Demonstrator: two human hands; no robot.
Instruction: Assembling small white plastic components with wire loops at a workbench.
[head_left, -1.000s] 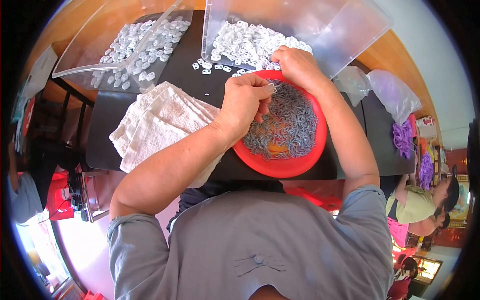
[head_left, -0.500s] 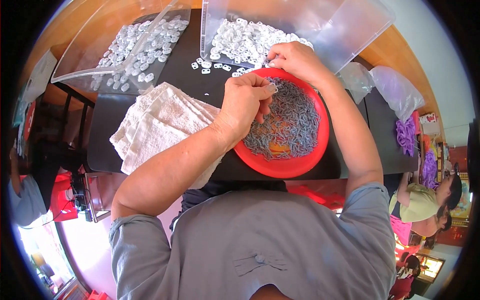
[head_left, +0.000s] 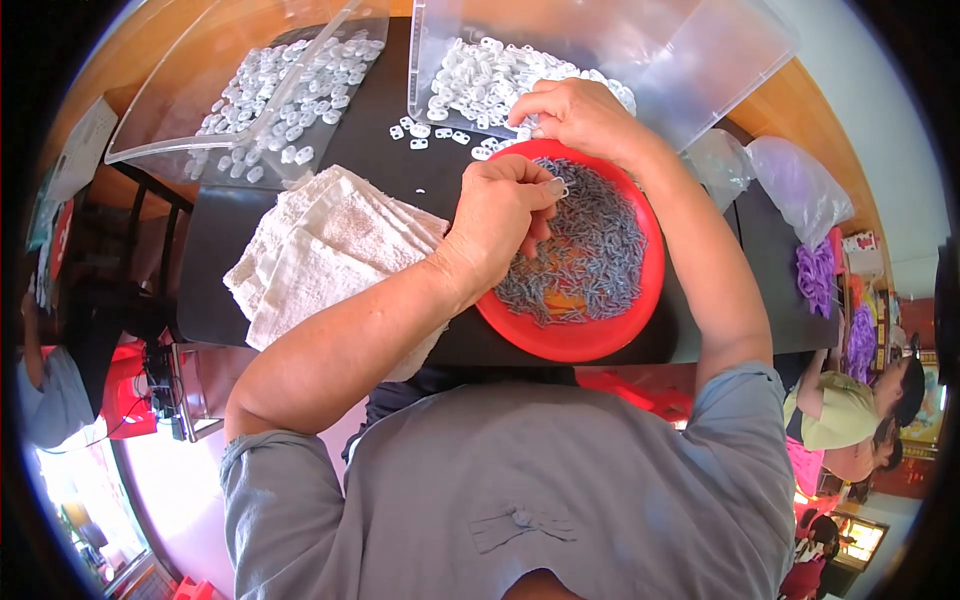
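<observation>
The left hand (head_left: 505, 215) hovers over the red bowl (head_left: 640, 320), thumb and fingertips pinched on one small pale clip (head_left: 556, 187). The right hand (head_left: 575, 115) sits at the bowl's far rim, fingers curled down among the white pieces (head_left: 480, 80) spilling from a clear bin (head_left: 700, 60); whether it grips one cannot be told.

The bowl is heaped with grey clips (head_left: 590, 255), thin, bent and tangled, with an orange patch showing through near the bottom. Such parts look light and stiff, likely smooth and apt to snag one another, so a single one is best taken by its end with the fingertips and lifted clear of the heap. The white pieces seem equally light and hard, easy to nip across their flat sides.

Left of the bowl lies a folded white towel (head_left: 320, 250) on the dark tabletop (head_left: 390, 160). Beyond it a second clear bin (head_left: 200, 110) holds more white pieces. Plastic bags (head_left: 790, 185) lie to the right.
</observation>
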